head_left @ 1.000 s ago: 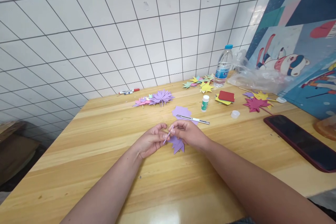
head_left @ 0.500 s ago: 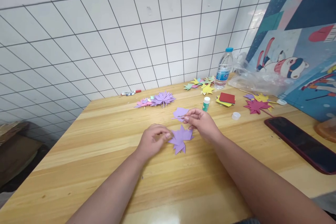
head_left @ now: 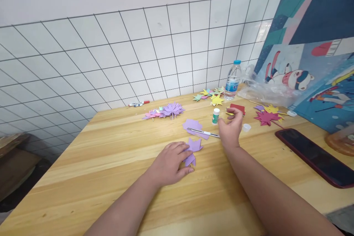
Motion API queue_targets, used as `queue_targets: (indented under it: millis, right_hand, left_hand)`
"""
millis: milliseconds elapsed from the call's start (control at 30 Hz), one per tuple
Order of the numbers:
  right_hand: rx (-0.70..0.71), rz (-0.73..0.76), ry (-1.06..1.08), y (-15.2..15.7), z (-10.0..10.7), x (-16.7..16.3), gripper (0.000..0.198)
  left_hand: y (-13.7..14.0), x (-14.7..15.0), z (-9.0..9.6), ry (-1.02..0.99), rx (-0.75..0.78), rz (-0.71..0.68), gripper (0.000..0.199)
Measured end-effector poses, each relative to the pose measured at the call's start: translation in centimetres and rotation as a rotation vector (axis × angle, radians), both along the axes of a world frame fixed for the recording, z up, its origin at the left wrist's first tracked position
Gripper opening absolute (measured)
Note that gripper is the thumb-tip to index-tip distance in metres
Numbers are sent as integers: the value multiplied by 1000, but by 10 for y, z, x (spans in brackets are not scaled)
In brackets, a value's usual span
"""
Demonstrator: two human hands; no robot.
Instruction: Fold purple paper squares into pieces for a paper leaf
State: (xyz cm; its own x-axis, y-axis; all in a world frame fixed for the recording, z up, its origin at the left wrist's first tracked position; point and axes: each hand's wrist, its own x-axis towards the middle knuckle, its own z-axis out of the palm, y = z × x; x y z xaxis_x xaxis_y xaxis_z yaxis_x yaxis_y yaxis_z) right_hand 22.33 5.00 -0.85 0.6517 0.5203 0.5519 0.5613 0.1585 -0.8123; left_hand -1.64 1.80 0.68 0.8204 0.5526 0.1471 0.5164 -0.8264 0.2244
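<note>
My left hand (head_left: 173, 164) lies with fingers stretched over a purple folded-paper maple leaf (head_left: 194, 145), covering its left side and holding it against the table. My right hand (head_left: 231, 129) is above the table just right of an upright glue stick (head_left: 215, 117), its thumb and curled forefinger apart with nothing between them. Behind its fingers sits a stack of red paper (head_left: 240, 108) with yellow beneath, partly hidden. A craft knife (head_left: 203, 132) lies across a flat piece of purple paper (head_left: 190, 124), its right end close to my right wrist.
A small clear cap (head_left: 246, 127) and a phone (head_left: 318, 156) lie to the right. Further back are a water bottle (head_left: 232, 81), a plastic bag (head_left: 268, 94), a marker (head_left: 139, 103), a purple paper leaf (head_left: 173, 109), yellow leaves (head_left: 216, 99) and a dark red leaf (head_left: 267, 118).
My right hand has moved right, from over the purple paper to beside the glue stick, uncovering the craft knife. My left hand has flattened and slid onto the purple leaf. The view has tilted upward.
</note>
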Motion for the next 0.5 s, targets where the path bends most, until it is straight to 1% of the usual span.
queue_targets:
  millis: [33, 100, 167, 200, 233, 267, 333, 367, 433, 467, 500]
  right_hand:
    - [-25, -56, -5, 3, -2, 4, 56]
    - [-137, -26, -47, 10, -7, 9, 73]
    - [-301, 35, -95, 17, -13, 13, 80]
    - [-390, 64, -114, 20, -15, 14, 79]
    - [-484, 94, -145, 23, -17, 15, 72]
    - [-564, 120, -186, 25, -18, 16, 59]
    - [-606, 139, -215, 26, -18, 15, 32]
    - [-605, 138, -225, 25, -16, 14, 27]
    - [-575, 143, -248, 20, -8, 9, 30]
    - [-536, 165, -271, 15, -3, 5, 32]
    - [-464, 230, -295, 10, 4, 0, 36]
  left_hand:
    - [-2, 1, 2, 6, 9, 8, 51]
    - [-8, 3, 7, 17, 23, 31, 55]
    - [-15, 5, 12, 43, 37, 71, 60]
    - [-18, 6, 14, 68, 41, 93, 60]
    - [-21, 6, 14, 96, 49, 117, 59]
    - [-22, 6, 14, 118, 57, 137, 59]
    - [-24, 4, 10, 152, 61, 127, 61]
    - [-25, 2, 7, 169, 55, 106, 61]
    - [-25, -3, 1, 197, 26, 91, 60]
    - [-25, -6, -2, 200, 10, 96, 61]
    - [-25, -9, -5, 195, -3, 102, 60]
